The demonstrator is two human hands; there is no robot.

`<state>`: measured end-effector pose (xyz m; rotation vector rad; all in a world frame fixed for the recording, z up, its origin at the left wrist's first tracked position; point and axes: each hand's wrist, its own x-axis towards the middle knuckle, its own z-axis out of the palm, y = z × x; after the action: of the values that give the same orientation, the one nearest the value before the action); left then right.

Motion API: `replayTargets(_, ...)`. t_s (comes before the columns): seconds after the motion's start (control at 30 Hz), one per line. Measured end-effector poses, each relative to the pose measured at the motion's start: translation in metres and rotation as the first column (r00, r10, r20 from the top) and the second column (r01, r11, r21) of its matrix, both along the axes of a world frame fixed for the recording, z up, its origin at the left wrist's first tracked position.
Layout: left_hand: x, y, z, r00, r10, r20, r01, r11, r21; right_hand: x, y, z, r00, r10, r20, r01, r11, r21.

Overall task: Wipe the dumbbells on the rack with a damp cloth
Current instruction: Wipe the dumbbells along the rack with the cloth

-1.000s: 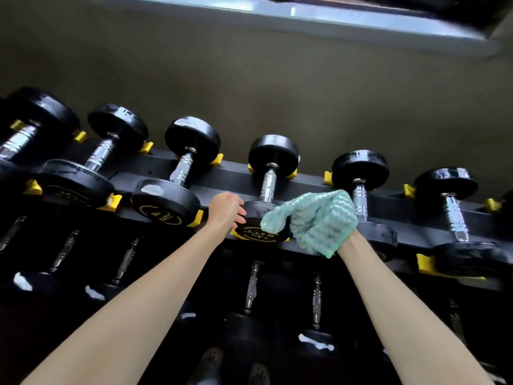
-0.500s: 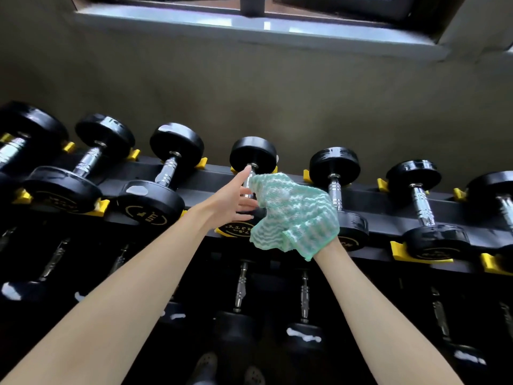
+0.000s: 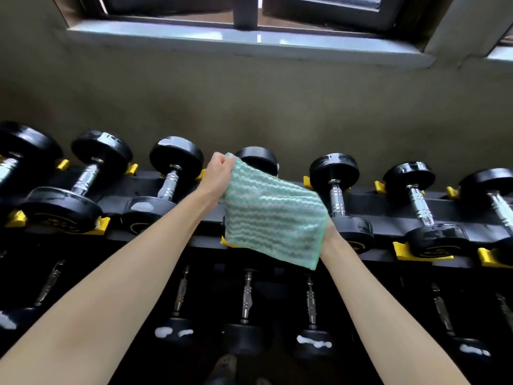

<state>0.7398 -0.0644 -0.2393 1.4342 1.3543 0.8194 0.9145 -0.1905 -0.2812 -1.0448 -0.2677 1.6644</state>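
A green-and-white striped cloth (image 3: 272, 215) is stretched between my hands in front of the top row of the rack (image 3: 388, 204). My left hand (image 3: 218, 175) pinches its upper left corner. My right hand (image 3: 329, 233) grips its lower right edge and is mostly hidden behind the cloth. The cloth covers most of a black dumbbell (image 3: 258, 159); only its far head shows above it. Black dumbbells with chrome handles sit left (image 3: 172, 176) and right (image 3: 337, 190) of it on yellow cradles.
More dumbbells line the top row out to both edges, such as one at far right (image 3: 419, 207). A lower row of dumbbells (image 3: 245, 315) lies in shadow below. A beige wall and a window sill (image 3: 249, 43) rise behind the rack. My shoes (image 3: 224, 368) show at the bottom.
My left hand has moved from the dumbbell's near head up to the cloth and now pinches its corner. The cloth has gone from bunched over my right hand to spread flat between both hands.
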Motion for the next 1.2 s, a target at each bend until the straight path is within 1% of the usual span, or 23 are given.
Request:
replayTargets(0.03, -0.005, 0.006, 0.002, 1.000, 0.008, 0.001, -0.008, 1.000, -0.003, -0.005, 0.005, 0.006, 0.998, 0.044, -0.053, -0.044, 0.999, 0.015)
replayTargets(0.07, -0.010, 0.013, 0.004, 1.000, 0.011, 0.012, -0.011, 1.000, -0.017, -0.011, 0.015, 0.004, 0.998, 0.034, -0.054, -0.033, 0.999, 0.015)
replayTargets(0.1, -0.014, 0.019, 0.006, 0.999, 0.022, 0.047, -0.020, 0.999, -0.039, -0.013, 0.020, 0.003, 0.996, -0.014, -0.086, 0.015, 1.000, 0.008)
replayTargets(0.2, -0.030, 0.039, 0.013, 0.965, 0.044, 0.259, -0.007, 0.990, -0.143, -0.009, 0.041, -0.001, 0.974, -0.145, -0.175, 0.154, 0.987, 0.038)
replayTargets(0.23, -0.036, 0.046, 0.016, 0.954, 0.033, 0.299, 0.015, 0.988, -0.156, -0.008, 0.050, 0.002, 0.968, -0.173, -0.184, 0.185, 0.982, 0.048)
replayTargets(0.37, -0.046, 0.060, 0.031, 0.934, -0.044, 0.355, 0.098, 0.986, -0.135, -0.008, 0.079, 0.013, 0.983, -0.158, -0.094, 0.169, 0.979, 0.117)
replayTargets(0.47, -0.048, 0.062, 0.023, 0.942, -0.070, 0.327, 0.127, 0.980, -0.156, -0.005, 0.088, 0.009, 0.987, -0.160, 0.015, 0.158, 0.984, 0.085)
replayTargets(0.57, -0.052, 0.057, -0.001, 0.971, -0.019, 0.239, 0.067, 0.978, -0.198, -0.006, 0.090, -0.002, 0.974, -0.147, 0.175, 0.145, 0.989, 0.026)
replayTargets(0.6, -0.053, 0.054, -0.010, 0.973, 0.026, 0.228, 0.029, 0.971, -0.237, -0.006, 0.090, -0.007, 0.970, -0.139, 0.199, 0.142, 0.990, 0.001)
replayTargets(0.63, -0.053, 0.049, -0.019, 0.968, 0.080, 0.237, -0.003, 0.951, -0.309, -0.008, 0.088, -0.011, 0.968, -0.125, 0.216, 0.135, 0.990, -0.033)
replayTargets(0.73, -0.053, 0.030, -0.048, 0.969, 0.178, 0.173, -0.073, 0.870, -0.488, -0.013, 0.081, -0.027, 0.964, -0.086, 0.253, 0.121, 0.985, -0.125)
replayTargets(0.8, -0.052, 0.016, -0.065, 0.959, 0.223, 0.174, -0.085, 0.813, -0.576, -0.015, 0.078, -0.033, 0.967, -0.094, 0.237, 0.135, 0.978, -0.161)
replayTargets(0.87, -0.048, 0.005, -0.082, 0.953, 0.249, 0.171, -0.089, 0.774, -0.627, -0.013, 0.079, -0.036, 0.969, -0.115, 0.219, 0.156, 0.972, -0.178)
replayTargets(0.97, -0.038, -0.007, -0.093, 0.944, 0.297, 0.145, -0.141, 0.759, -0.636, -0.013, 0.079, -0.037, 0.973, -0.129, 0.190, 0.164, 0.970, -0.180)
replayTargets(1.1, -0.028, -0.023, -0.090, 0.907, 0.388, 0.162, -0.194, 0.727, -0.658, -0.018, 0.073, -0.033, 0.980, -0.150, 0.131, 0.169, 0.974, -0.153)
replayTargets(1.2, -0.024, -0.031, -0.093, 0.901, 0.413, 0.131, -0.245, 0.735, -0.632, -0.021, 0.069, -0.034, 0.979, -0.188, 0.083, 0.198, 0.971, -0.132)
